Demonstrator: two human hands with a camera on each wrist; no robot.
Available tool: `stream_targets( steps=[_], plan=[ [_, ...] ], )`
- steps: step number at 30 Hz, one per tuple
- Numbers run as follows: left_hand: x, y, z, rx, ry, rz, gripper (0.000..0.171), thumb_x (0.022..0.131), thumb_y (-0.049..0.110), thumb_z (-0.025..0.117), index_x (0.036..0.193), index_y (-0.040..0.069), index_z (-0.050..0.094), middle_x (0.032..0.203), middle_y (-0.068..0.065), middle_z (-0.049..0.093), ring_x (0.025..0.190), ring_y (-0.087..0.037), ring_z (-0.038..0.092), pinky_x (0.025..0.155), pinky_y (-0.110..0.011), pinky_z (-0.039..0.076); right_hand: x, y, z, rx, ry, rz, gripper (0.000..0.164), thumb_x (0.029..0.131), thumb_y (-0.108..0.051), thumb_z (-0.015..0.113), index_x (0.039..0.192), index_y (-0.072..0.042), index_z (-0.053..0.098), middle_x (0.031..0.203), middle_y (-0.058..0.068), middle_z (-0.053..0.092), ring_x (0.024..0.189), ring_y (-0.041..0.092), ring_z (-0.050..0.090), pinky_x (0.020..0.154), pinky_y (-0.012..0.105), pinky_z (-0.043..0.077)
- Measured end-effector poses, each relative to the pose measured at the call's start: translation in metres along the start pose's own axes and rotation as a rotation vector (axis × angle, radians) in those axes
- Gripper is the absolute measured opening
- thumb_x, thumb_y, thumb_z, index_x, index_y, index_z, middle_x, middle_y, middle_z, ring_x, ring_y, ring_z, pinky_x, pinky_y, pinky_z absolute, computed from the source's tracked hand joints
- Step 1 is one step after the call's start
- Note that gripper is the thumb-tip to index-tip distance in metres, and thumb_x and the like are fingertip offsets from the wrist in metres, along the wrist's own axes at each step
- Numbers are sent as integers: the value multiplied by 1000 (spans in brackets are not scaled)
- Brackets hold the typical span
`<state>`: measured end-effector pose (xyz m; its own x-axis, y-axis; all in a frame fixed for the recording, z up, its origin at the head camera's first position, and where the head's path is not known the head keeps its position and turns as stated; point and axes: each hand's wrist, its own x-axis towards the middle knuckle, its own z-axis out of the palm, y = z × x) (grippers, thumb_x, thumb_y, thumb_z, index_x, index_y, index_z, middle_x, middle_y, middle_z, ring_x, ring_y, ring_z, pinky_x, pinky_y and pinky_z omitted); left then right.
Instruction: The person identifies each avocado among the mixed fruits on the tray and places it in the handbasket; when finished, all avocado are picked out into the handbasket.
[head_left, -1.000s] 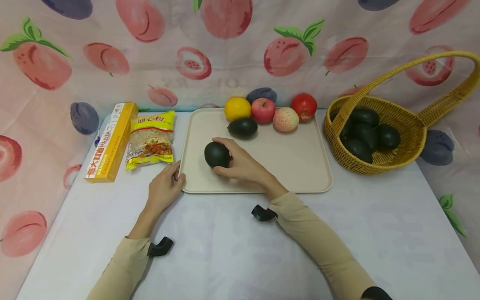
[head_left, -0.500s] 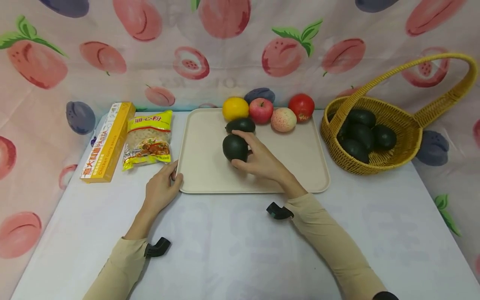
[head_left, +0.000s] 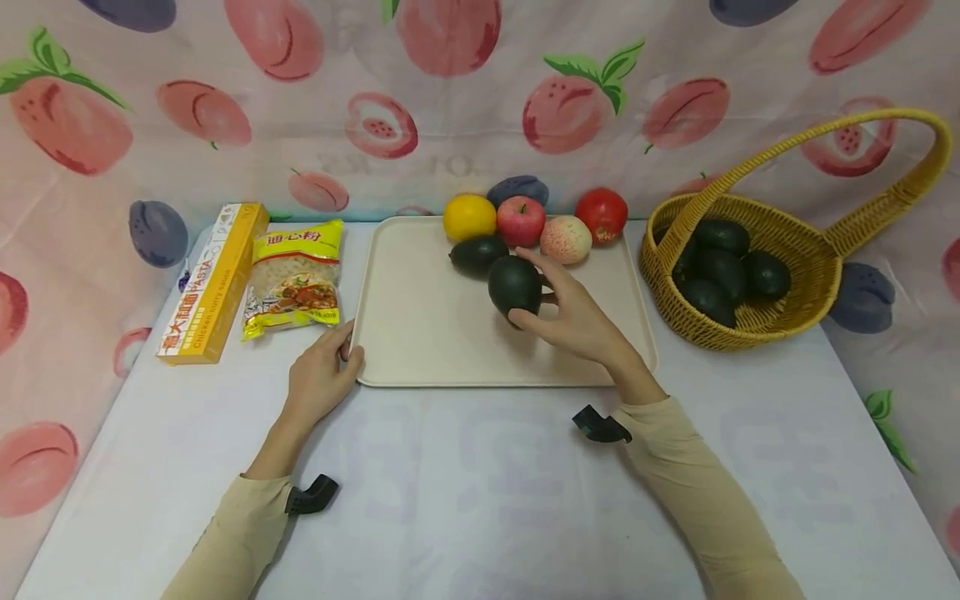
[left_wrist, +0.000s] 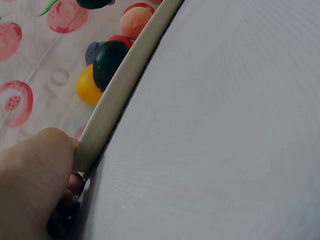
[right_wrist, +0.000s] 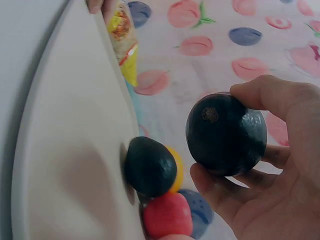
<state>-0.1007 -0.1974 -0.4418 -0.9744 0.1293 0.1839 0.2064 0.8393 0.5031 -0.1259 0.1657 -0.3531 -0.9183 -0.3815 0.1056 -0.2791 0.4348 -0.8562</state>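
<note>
My right hand point(head_left: 576, 318) holds a dark green avocado point(head_left: 513, 287) over the tray, thumb on one side and fingers on the other. In the right wrist view the held avocado point(right_wrist: 225, 135) shows its stem end, raised off the tray with a shadow below. A beige tray point(head_left: 420, 342) lies on the table, and my left hand point(head_left: 318, 379) grips its left edge near the front corner. The left wrist view shows the thumb at the tray rim point(left_wrist: 112, 107) and fingers lower down. A second avocado point(head_left: 477, 255) lies at the tray's back, beside a yellow fruit point(head_left: 469, 218).
A red apple point(head_left: 521, 222), a speckled peach point(head_left: 566, 240) and a red pomegranate point(head_left: 602, 216) sit along the tray's back edge. To the right stands a tall-handled wicker basket point(head_left: 813, 308) with several avocados. A pasta box point(head_left: 213, 283) and a macaroni bag point(head_left: 294, 279) lie left.
My right hand has carried the avocado rightward across the tray, and the avocado has tilted. The left hand stays at the tray edge; the whole view has shifted slightly.
</note>
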Motion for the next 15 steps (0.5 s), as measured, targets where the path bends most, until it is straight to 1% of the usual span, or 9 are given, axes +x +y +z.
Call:
stream_targets(
  steps=[1,5,8,10,12,15],
  plan=[
    [0,0,0,-1,0,0,45,90,22,54,132,5,54,76,-1,48,55,-12,32,47,-27,24,-2,-1,-3,0,4,3,78,82,-23,73,147,-22,30,149,0,33,126,22,46,101,45,43],
    [-3,1,1,-7,7,1,44,90,22,54,131,5,55,76,-1,48,55,-12,32,48,-28,24,-13,-19,-16,2,4,-5,78,82,-11,71,147,-13,28,149,9,33,126,29,44,100,50,42],
    [-3,2,2,-7,15,9,44,90,22,55,130,4,55,76,-1,48,55,-12,32,47,-27,24,-19,-19,-28,-15,3,-22,78,82,-12,71,147,-18,29,148,6,34,127,27,43,100,51,41],
    [-3,2,2,-5,17,15,44,90,21,55,130,4,55,76,-1,49,55,-12,32,47,-27,24,-23,-11,-36,-29,8,-29,78,82,-16,73,146,-26,31,147,0,35,126,22,43,100,51,41],
    [-2,2,2,-4,19,17,45,90,21,55,131,4,55,76,-1,49,56,-12,33,47,-28,25,-25,-2,-44,-36,19,-45,77,81,-18,74,145,-30,33,146,-5,36,127,19,43,101,50,41],
    [-1,1,1,-2,15,13,45,90,21,55,131,4,54,76,-2,49,56,-13,33,48,-28,25,-29,-1,-55,-32,35,-62,77,80,-12,74,144,-28,34,146,-6,36,125,20,46,102,50,40]
  ],
)
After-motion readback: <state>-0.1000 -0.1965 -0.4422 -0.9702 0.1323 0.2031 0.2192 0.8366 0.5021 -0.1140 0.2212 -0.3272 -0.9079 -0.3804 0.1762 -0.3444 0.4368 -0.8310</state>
